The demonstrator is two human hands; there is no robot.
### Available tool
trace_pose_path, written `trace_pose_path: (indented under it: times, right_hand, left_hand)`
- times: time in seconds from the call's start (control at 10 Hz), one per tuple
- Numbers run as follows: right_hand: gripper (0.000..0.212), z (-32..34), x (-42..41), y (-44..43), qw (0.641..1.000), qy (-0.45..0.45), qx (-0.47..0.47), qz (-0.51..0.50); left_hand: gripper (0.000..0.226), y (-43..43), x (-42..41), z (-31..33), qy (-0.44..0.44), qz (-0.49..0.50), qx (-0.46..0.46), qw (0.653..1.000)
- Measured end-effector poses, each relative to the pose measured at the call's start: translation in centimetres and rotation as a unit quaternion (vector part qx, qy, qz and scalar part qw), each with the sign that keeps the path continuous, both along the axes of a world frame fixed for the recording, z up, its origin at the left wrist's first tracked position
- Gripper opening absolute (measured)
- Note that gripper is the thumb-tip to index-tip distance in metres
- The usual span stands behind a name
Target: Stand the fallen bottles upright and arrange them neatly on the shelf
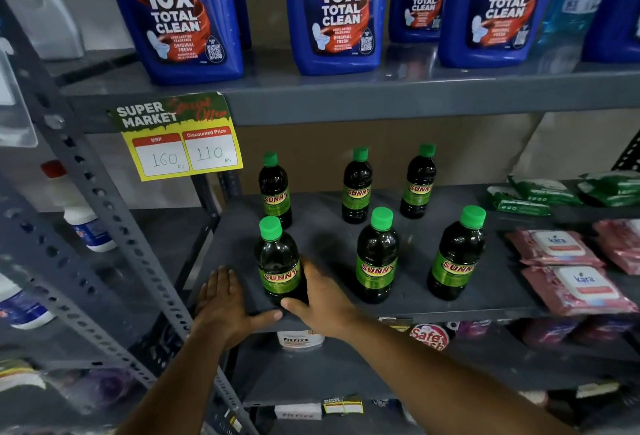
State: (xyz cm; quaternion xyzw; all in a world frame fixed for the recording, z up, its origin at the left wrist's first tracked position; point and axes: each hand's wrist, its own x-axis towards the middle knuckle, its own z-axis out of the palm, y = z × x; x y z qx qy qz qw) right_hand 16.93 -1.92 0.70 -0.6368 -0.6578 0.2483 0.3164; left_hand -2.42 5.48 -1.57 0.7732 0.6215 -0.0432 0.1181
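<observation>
You are at the tidying step, all six dark green-capped plastic bottles upright on the grey metal shelf (398, 299): your right hand (322, 299) cups the front-left bottle (278, 261), left hand (225, 299) lies flat, fingers together, just beside; next, square it with its row.

The dark plastic bottles (376, 258) I face carry green caps and green-yellow labels — red lettering. Above them: a yellow-green paper price tag (180, 137), blue plastic cleaner bottles (187, 15).

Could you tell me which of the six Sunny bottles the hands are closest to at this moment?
The front-left bottle: the right hand touches its base and the left hand lies flat beside it; the other five stand apart.
</observation>
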Motion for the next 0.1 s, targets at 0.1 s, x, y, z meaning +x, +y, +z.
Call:
trace_pose_path:
  times: [0.1]
  right_hand:
    - [0.082, -0.38, 0.12, -0.68, 0.998, -0.025, 0.049, -0.012]
  left_hand:
    - [0.161, 0.18, 0.04, -0.1, -0.008, 0.001, 0.007, 1.0]
